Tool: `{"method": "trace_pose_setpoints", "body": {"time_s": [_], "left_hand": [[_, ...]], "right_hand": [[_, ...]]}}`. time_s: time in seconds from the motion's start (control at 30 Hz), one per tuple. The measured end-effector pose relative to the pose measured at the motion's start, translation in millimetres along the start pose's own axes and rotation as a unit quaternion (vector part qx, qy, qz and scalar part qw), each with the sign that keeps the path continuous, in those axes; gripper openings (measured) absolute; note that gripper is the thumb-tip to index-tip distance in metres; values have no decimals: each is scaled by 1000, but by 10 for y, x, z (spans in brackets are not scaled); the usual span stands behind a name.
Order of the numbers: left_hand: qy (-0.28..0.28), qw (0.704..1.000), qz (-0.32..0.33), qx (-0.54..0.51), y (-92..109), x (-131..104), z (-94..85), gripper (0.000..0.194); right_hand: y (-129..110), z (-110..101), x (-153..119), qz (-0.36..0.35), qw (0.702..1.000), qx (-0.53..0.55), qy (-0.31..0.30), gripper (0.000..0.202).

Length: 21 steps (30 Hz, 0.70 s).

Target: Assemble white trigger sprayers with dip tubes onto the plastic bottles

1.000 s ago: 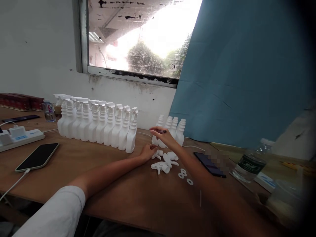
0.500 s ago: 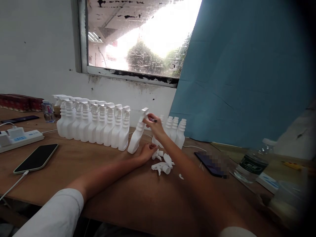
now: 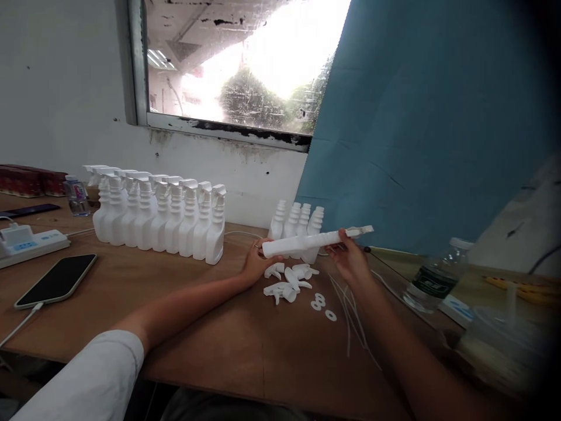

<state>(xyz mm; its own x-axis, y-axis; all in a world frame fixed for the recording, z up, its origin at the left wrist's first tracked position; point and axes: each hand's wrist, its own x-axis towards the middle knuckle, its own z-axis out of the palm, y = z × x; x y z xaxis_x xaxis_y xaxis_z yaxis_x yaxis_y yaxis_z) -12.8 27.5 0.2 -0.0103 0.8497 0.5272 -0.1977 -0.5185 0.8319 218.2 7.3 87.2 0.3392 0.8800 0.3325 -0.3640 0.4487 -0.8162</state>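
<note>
A white spray bottle (image 3: pixel 302 242) lies almost level in the air above the table, between my hands. My left hand (image 3: pixel 256 261) is closed around its base. At the neck end, the fingers of my right hand (image 3: pixel 353 260) grip just below the trigger head (image 3: pixel 363 230). Beneath it lies a loose pile of white trigger heads (image 3: pixel 284 290). Right of the pile are several white washers (image 3: pixel 331 315) and thin clear tubes (image 3: pixel 350 316). Several headless white bottles (image 3: pixel 277 220) stand behind the held one, partly hidden by it.
To the left, a row of white bottles with trigger heads (image 3: pixel 188 225) stands upright. Nearer me lies a charging phone (image 3: pixel 59 280) beside a power strip (image 3: pixel 44 241). A water bottle (image 3: pixel 432 280) and a lidded cup (image 3: pixel 495 345) stand on the right.
The spray bottle has gone from tilted upright beside the row to nearly level, farther right. My left hand has left the trigger heads and taken its base. Washers and tubes have come into view.
</note>
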Motion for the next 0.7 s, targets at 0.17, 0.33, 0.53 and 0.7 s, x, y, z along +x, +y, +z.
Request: {"method": "trace_pose_setpoints", "body": {"time_s": [0.17,0.33,0.53,0.7], "left_hand": [[53,980,-136,-133,-37,69,-60,56],[46,964,-195,-176,-91,131,-113,59],[-56,939,-261,-216,5,140,-174,44],[-116,918,-318,-205,73,156,-223,40]], "right_hand": [[-8,83,-65,-59,996,-42,-57,41],[-112,180,-235,-75,978,-112,-160,34],[-324,48,-271,-77,939,-162,-294,38],[-521,2,-284,-41,947,-86,-307,41]]}}
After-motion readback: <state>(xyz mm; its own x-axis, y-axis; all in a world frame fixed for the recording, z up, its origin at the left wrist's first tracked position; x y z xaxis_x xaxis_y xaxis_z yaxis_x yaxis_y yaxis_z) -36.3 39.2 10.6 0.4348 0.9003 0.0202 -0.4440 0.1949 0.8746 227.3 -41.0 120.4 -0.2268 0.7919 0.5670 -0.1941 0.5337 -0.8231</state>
